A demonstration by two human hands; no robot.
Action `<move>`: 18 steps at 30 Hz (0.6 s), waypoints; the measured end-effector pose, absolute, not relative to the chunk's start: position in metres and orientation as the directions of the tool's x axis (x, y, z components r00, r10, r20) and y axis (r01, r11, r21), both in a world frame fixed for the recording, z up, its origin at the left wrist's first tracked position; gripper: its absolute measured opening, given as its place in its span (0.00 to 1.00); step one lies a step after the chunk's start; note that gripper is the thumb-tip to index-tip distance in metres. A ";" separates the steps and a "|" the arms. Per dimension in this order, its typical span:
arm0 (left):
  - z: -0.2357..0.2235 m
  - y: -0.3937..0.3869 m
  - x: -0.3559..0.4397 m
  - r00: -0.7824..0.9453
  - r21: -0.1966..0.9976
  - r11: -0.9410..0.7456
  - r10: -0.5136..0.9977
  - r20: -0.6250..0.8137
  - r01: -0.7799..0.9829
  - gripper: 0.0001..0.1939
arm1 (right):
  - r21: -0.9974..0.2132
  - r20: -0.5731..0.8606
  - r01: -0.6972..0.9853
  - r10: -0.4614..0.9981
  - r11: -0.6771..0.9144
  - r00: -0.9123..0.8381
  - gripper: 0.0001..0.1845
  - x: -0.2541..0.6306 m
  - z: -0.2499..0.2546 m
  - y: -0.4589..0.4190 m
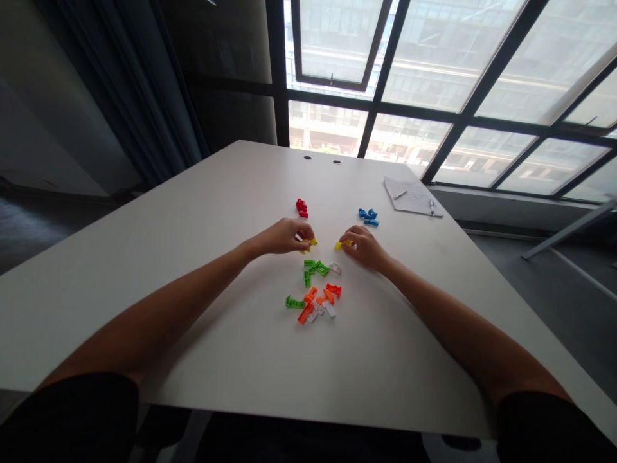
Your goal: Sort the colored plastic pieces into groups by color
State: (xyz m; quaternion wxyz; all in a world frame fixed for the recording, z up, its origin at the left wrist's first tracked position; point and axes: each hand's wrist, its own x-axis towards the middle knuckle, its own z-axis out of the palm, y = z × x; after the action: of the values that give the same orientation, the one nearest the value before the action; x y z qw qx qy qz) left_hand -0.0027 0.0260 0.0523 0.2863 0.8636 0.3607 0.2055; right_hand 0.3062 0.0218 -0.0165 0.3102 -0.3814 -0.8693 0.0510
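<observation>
A yellow piece (308, 245) is pinched in the narrowly closed left hand (282, 236) at frame centre, and another yellow piece (342, 245) is gripped the same way by the right hand (364, 247), near it. Green pieces (313, 268) and orange pieces (304, 313) are scattered on the table (337, 373) below the hands; red pieces (301, 208) and blue pieces (367, 217) lie above them, with a paper sheet (409, 196) at upper right.

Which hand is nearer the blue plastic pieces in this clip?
Right. The right hand is just nearer the camera than the blue plastic pieces, not touching them. The left hand is farther away, off to their left.
</observation>
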 end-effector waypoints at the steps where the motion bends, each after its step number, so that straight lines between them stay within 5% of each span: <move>1: 0.048 0.036 0.005 0.612 0.619 -0.563 0.774 0.162 0.548 0.08 | -0.304 0.492 0.652 0.701 0.694 -0.517 0.10 0.300 -0.016 0.033; 7: 0.025 0.081 0.051 0.528 0.458 -0.535 0.834 0.158 0.709 0.09 | -0.293 0.464 0.769 0.788 0.568 -0.405 0.15 0.275 -0.014 0.078; 18: 0.014 0.091 0.060 0.337 0.560 -0.462 0.886 0.317 0.687 0.21 | -0.508 0.499 0.771 0.861 0.383 -0.099 0.18 0.289 -0.036 0.054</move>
State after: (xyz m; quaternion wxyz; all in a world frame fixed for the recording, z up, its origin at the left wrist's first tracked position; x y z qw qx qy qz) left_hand 0.0599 0.0912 0.0136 0.1659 0.8007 0.4915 0.2998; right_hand 0.2894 0.0543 -0.0362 0.3815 -0.5525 -0.7388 0.0588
